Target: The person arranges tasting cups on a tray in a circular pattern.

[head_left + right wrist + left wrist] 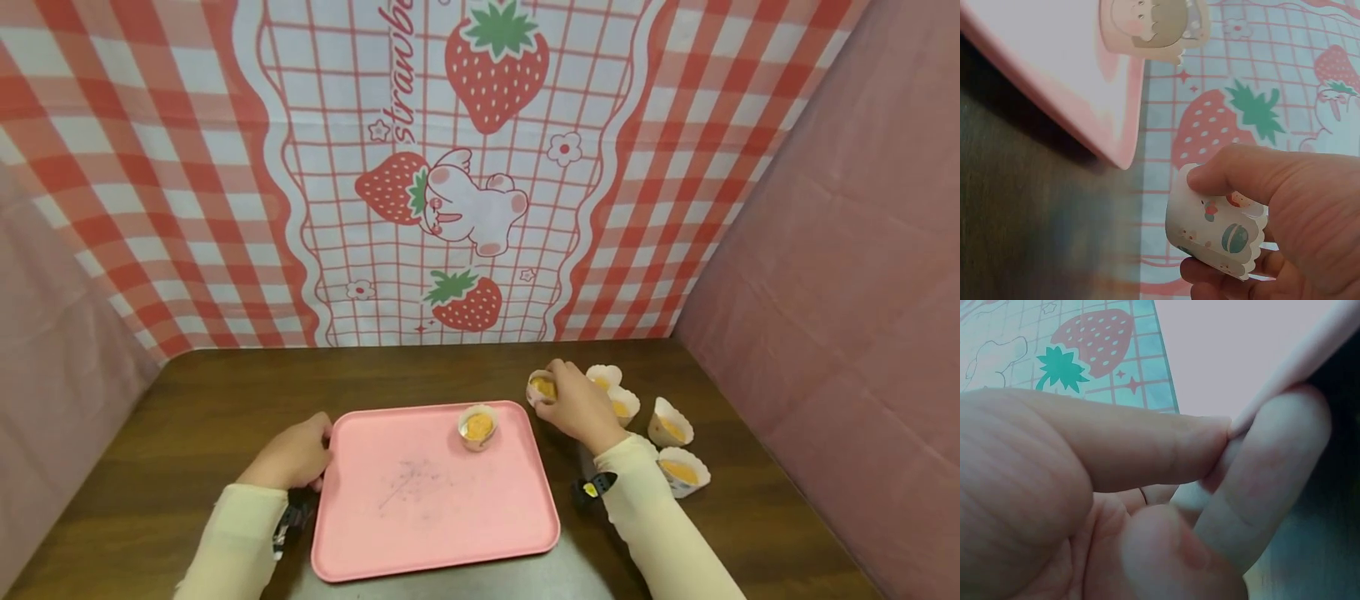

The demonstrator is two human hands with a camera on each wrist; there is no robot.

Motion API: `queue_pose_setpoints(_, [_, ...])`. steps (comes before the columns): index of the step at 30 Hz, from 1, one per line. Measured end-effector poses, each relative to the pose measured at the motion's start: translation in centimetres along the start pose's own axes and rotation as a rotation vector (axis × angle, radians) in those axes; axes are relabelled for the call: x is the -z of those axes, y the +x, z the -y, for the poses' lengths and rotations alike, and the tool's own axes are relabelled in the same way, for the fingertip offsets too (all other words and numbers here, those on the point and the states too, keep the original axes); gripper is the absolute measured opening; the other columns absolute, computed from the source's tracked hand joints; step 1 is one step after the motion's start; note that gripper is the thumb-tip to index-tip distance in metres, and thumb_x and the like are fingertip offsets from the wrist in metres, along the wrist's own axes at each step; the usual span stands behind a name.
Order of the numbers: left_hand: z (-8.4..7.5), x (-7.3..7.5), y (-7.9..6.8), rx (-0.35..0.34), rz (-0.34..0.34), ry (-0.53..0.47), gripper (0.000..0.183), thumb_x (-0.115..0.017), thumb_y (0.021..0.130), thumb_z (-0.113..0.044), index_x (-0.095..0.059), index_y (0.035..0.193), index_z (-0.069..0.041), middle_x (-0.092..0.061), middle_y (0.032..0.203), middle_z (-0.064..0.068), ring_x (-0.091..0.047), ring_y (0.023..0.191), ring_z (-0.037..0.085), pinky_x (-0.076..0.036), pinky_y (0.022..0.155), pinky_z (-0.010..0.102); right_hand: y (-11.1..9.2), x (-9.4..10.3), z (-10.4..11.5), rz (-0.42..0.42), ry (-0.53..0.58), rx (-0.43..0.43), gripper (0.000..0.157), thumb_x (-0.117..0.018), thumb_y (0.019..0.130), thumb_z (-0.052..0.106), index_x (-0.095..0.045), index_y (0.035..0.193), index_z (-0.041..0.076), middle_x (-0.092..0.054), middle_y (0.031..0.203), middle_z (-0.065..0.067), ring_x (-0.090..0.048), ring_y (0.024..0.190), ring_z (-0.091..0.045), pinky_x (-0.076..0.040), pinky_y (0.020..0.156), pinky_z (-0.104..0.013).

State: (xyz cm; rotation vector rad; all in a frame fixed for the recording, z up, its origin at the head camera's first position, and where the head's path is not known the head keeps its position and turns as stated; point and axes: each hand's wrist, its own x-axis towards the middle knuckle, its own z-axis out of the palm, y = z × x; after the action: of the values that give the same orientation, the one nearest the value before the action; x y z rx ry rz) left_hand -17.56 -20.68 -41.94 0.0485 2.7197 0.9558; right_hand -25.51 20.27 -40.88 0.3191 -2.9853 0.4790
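Note:
My right hand (583,406) pinches a cupcake in a patterned paper cup (537,390), just beyond the tray's far right corner. In the right wrist view, the thumb presses one side of the scalloped-edged cup (1200,212) and the fingers curl round the other. My left hand (296,452) holds the left edge of a pink tray (427,533). The left wrist view has that rim between thumb and fingers (1266,462). Another cupcake (478,427) stands on the tray near its far right corner.
Several more cupcakes in paper cups (671,425) stand on the brown table (225,383) to the right, around my right forearm. A strawberry-print cloth (450,300) hangs behind the table, with pink cloth (825,275) along the sides.

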Motion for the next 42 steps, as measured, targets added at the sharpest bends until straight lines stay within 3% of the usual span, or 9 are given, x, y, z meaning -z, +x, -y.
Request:
queue_pose_setpoints(6, [-0.1,0.1,0.1,-0.010,0.000,-0.005,0.020,-0.059,0.096,-0.005,-0.056,0.114,0.002,-0.059,0.066,0.007,-0.060,0.056,0.020,-0.046,0.060,0.035,-1.1,0.5,0.7,-0.068,0.041,0.017,0.052,-0.081,0.085,0.032,-0.061,0.126,0.006,-0.065,0.110,-0.011,-0.060,0.079,-0.021,-0.051,0.065,-0.039])
queue_pose_setpoints(17, [-0.4,0.0,0.1,-0.005,0.006,-0.012,0.023,-0.060,0.096,-0.005,-0.056,0.117,0.003,-0.058,0.070,0.009,-0.058,0.056,0.021,-0.048,0.060,0.035,-2.1,1.4,1.8,-0.110,0.044,0.082,0.049,-0.081,0.084,0.030,-0.062,0.123,0.007,-0.065,0.106,-0.009,-0.058,0.074,-0.017,-0.050,0.059,-0.034])
queue_pose_setpoints(42, [-0.2,-0.2,0.2,0.027,0.001,0.000,0.024,-0.059,0.095,-0.005,-0.055,0.117,0.003,-0.058,0.072,0.009,-0.059,0.057,0.022,-0.048,0.060,0.036,-1.5,0.0,2.3,-0.052,0.026,0.078,0.050,-0.079,0.085,0.034,-0.062,0.125,0.009,-0.066,0.107,-0.007,-0.059,0.079,-0.018,-0.051,0.067,-0.041])
